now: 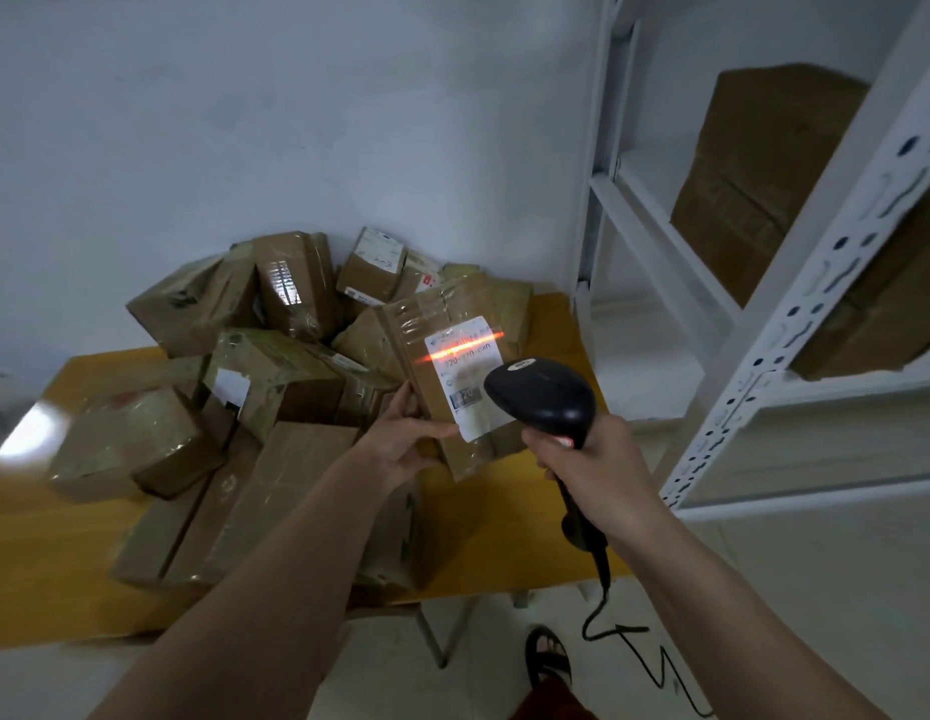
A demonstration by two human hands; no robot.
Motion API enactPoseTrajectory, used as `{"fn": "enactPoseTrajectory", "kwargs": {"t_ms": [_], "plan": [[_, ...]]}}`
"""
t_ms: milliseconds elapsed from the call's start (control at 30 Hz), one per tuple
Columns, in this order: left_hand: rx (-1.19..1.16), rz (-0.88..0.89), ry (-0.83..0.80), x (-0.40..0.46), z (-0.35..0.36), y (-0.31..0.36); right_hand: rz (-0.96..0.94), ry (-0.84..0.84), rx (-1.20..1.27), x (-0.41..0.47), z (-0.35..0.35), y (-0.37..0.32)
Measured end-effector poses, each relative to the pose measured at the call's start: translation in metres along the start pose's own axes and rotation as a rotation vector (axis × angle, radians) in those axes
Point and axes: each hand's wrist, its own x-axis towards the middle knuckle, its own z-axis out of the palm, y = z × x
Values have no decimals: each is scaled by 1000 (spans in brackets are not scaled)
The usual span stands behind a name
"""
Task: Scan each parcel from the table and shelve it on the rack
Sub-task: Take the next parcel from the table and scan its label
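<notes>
Gripping a taped parcel (455, 376) in our left hand (400, 444), we are clutching the black scanner (548, 402) in our right hand (592, 459), its red beam crossing the label (465, 374).

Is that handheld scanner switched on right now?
On. The scanner, gripped by the right hand, throws a bright orange line across the white label of the parcel the left hand holds.

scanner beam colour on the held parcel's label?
Orange-red: a bright line across the top of the white label on the held parcel, seen in the head view.
</notes>
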Motion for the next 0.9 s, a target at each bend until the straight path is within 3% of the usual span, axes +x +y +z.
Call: {"fn": "enactPoseTrajectory", "kwargs": {"t_ms": [367, 667, 900], "plan": [[66, -14, -64, -28, -9, -7, 26, 50, 58, -35, 7, -4], [361, -161, -475, -40, 17, -3, 55, -156, 251, -69, -58, -14], [502, -32, -612, -51, 89, 21, -101, -189, 306, -95, -128, -26]]}}
